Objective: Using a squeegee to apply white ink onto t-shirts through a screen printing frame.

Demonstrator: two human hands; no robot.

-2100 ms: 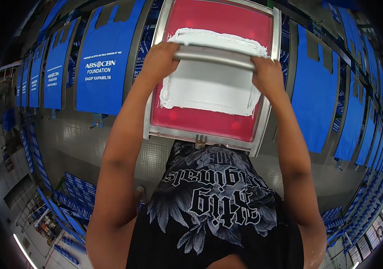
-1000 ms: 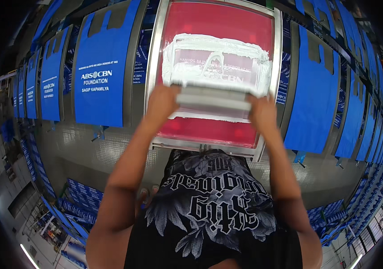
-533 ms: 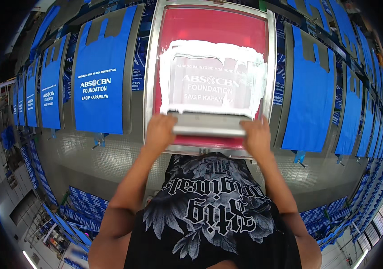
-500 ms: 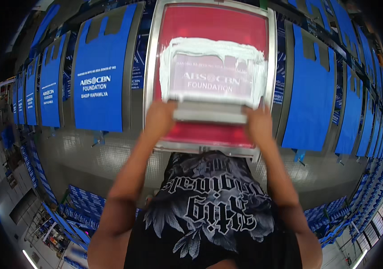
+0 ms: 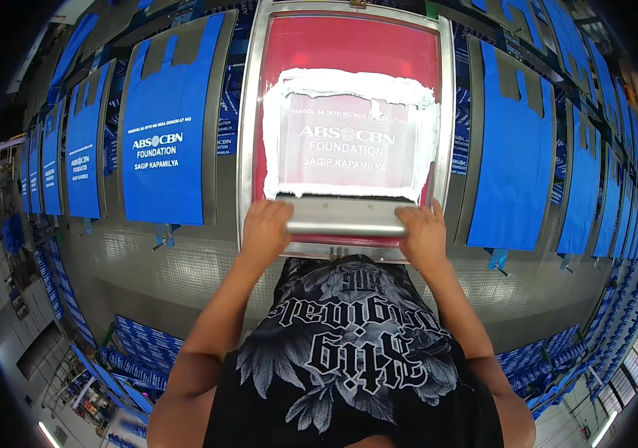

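Note:
In front of me lies a screen-printing frame [image 5: 447,112] with silver metal sides and a red mesh [image 5: 352,41]. White ink [image 5: 278,123] rings a pale stencil area with lettering in the middle of the mesh. A wide metal squeegee [image 5: 345,218] crosses the near part of the screen, its dark blade edge against the near border of the ink. My left hand [image 5: 265,228] is closed round its left end. Round the right end my right hand [image 5: 423,230] is closed too. Whatever lies under the screen shows only faintly through the mesh.
Left of the frame, a blue bag [image 5: 163,142] with white print lies flat on a grey board, with several more beyond. To the right lies an unprinted blue bag [image 5: 512,164], again with more in a row. Blue printed sheets [image 5: 143,340] hang lower down behind me.
The squeegee has come toward me, both hands on it, and tilted. More of the stencil lettering now shows above it, and the ink's near border sits closer to me.

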